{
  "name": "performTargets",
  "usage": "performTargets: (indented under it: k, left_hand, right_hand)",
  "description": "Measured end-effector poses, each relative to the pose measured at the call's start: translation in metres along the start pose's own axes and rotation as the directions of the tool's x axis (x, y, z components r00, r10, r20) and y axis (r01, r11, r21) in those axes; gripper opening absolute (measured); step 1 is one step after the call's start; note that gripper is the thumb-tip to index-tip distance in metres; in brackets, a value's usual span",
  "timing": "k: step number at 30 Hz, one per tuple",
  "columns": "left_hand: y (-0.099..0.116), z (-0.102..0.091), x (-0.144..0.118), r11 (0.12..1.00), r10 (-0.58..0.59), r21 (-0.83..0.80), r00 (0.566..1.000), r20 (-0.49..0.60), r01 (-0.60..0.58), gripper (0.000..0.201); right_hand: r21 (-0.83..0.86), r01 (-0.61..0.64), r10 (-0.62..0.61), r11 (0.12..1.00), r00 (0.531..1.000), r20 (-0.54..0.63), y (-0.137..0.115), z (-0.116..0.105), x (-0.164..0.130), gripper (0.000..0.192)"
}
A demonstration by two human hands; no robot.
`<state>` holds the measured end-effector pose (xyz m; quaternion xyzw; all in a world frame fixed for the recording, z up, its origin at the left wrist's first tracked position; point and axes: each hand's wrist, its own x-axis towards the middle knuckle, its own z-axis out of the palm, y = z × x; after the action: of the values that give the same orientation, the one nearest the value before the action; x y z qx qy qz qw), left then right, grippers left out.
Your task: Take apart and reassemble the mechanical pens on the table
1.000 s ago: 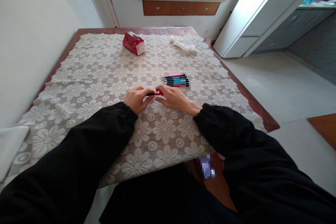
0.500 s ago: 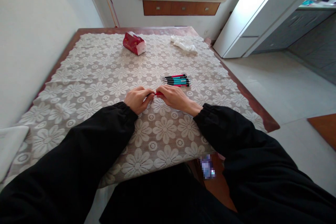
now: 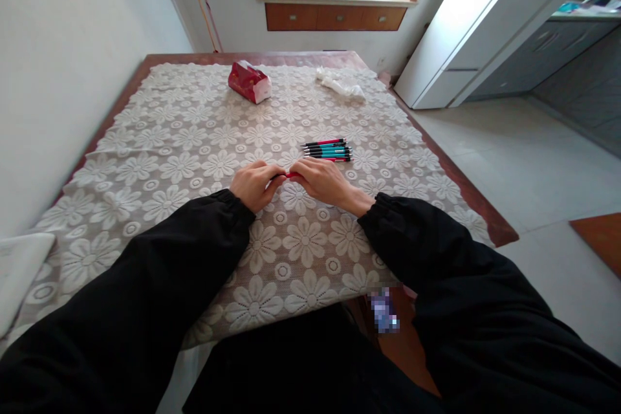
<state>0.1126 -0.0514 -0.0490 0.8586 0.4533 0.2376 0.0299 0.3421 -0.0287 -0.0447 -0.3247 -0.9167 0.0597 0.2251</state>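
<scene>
Left hand [image 3: 253,184] and right hand [image 3: 321,179] meet over cloth [image 3: 194,142], both pinching one red pen [image 3: 292,174] by its ends; only short middle part shows between fingertips. Pen held low, just above cloth, near table middle. Pen row [image 3: 327,149] lies just beyond right hand.

Risks, as judgement:
- grip on small pen part slips, part drops into lace holes
- right knuckles nudge pen row, pens roll toward table edge [image 3: 456,174]

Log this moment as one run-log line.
left hand: grips red pen | right hand: grips same pen | pen row: beyond right hand | tissue pack: far end
</scene>
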Motion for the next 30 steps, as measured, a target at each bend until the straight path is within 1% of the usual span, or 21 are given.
performTargets:
  k: [3, 6, 11, 16, 21, 26, 30]
  left_hand:
    - [-0.0009, 0.0017, -0.0003, 1.0, 0.023, -0.009, 1.0, -0.009, -0.023, 0.032]
    - [0.0013, 0.0009, -0.0004, 1.0, -0.004, 0.007, 1.0, -0.018, 0.004, 0.032]
    - [0.0014, 0.0006, 0.0001, 0.998, -0.059, 0.033, 0.998, -0.034, 0.06, 0.034]
    - [-0.0011, 0.0021, -0.0001, 1.0, -0.004, 0.016, 1.0, -0.007, 0.004, 0.029]
    - [0.0019, 0.0017, -0.0004, 1.0, -0.007, 0.007, 0.999, -0.045, 0.007, 0.028]
    - [0.0014, 0.0018, -0.0001, 0.998, -0.061, 0.011, 0.996, -0.07, 0.062, 0.028]
    - [-0.0005, 0.0028, 0.0001, 0.998, -0.063, 0.015, 0.995, -0.074, 0.064, 0.025]
  right_hand:
    - [-0.015, 0.002, -0.001, 1.0, 1.0, 0.018, 0.0002, 0.0004, 0.0003, 0.03]
    - [-0.024, -0.012, 0.012, 1.0, 1.0, 0.014, 0.0005, 0.001, 0.0002, 0.034]
    - [-0.032, -0.025, 0.024, 0.999, 0.999, -0.028, 0.0013, 0.0001, 0.0, 0.027]
    - [-0.036, 0.003, -0.003, 0.999, 1.0, 0.009, 0.0026, 0.0015, 0.0, 0.032]
    - [-0.045, -0.028, 0.029, 0.999, 0.999, 0.019, 0.0033, 0.0036, -0.0005, 0.039]
    - [-0.027, -0.039, 0.038, 0.999, 0.999, -0.017, 0.0036, 0.0028, -0.0013, 0.031]
    - [-0.041, -0.033, 0.033, 0.999, 0.999, 0.004, 0.0036, 0.0017, -0.0011, 0.024]
